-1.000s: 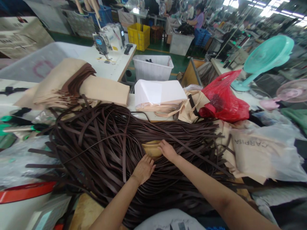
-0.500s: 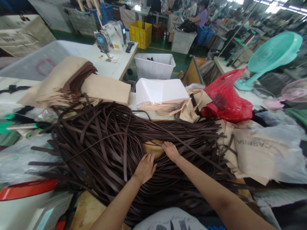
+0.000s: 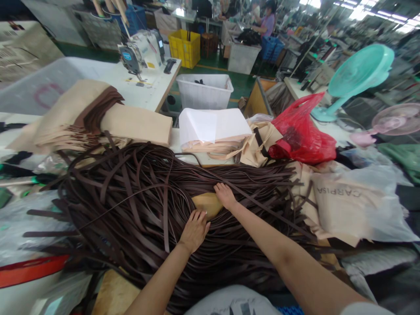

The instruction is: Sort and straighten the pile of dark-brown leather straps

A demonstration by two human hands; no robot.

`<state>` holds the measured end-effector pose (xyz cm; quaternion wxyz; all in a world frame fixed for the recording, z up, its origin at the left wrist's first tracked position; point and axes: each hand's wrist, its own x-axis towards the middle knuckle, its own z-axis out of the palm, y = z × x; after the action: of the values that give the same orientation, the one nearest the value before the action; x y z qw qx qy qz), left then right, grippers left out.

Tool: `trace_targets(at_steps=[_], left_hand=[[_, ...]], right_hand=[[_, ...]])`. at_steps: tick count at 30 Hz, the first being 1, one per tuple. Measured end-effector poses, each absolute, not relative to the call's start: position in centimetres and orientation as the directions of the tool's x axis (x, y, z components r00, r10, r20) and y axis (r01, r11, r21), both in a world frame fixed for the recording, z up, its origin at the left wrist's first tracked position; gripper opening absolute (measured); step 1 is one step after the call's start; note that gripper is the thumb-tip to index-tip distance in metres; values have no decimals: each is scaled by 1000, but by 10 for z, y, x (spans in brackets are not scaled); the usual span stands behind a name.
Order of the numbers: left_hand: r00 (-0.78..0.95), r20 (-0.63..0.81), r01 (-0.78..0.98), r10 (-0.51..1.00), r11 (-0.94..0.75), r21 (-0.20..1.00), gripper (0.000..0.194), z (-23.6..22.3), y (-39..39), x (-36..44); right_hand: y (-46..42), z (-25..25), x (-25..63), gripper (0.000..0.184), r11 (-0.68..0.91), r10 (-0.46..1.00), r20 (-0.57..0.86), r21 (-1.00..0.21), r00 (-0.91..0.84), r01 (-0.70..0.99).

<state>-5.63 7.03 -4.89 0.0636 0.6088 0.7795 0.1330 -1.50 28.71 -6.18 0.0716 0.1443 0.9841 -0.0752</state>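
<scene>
A large heap of long dark brown straps [image 3: 138,197] covers the surface before me. Near its middle, a tan-yellow patch [image 3: 207,205] shows between the straps; I cannot tell if it is a wrapping or the surface below. My left hand [image 3: 195,229] lies palm down on the straps at the near edge of this patch, fingers stretched out. Beyond it and to the right, my right hand [image 3: 225,195] rests at the patch's right edge, with its fingers extended over the straps. Neither hand lifts a strap, and the undersides of the fingers are hidden.
Behind the heap lie beige fabric pieces [image 3: 138,124], a white-topped stack [image 3: 215,127] and a red plastic bag [image 3: 303,131]. A sewing machine [image 3: 141,52] stands back left, a turquoise fan [image 3: 359,76] back right. A clear-wrapped beige bag [image 3: 341,197] is at right.
My right hand has shifted slightly away from me, and dark straps that crossed the tan-yellow patch have parted, baring more of it. My left hand stays nearly in place. The view has turned slightly right.
</scene>
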Motion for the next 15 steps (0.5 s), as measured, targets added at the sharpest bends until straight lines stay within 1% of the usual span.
trace_targets(at_steps=[3, 6, 11, 15], left_hand=[[-234, 68, 935, 970, 206, 288, 33, -47, 71, -58], [-236, 70, 933, 969, 206, 294, 32, -48, 71, -59], [-261, 73, 929, 962, 230, 291, 33, -48, 70, -58], [-246, 74, 934, 966, 216, 283, 32, -47, 71, -58]], right_hand=[[284, -65, -15, 22, 950, 253, -175, -139, -952, 278], [281, -66, -9, 19, 945, 263, -187, -147, -947, 291], [287, -66, -1, 21, 936, 268, -229, -168, -936, 309], [280, -65, 6, 20, 951, 196, -262, -183, -945, 248]])
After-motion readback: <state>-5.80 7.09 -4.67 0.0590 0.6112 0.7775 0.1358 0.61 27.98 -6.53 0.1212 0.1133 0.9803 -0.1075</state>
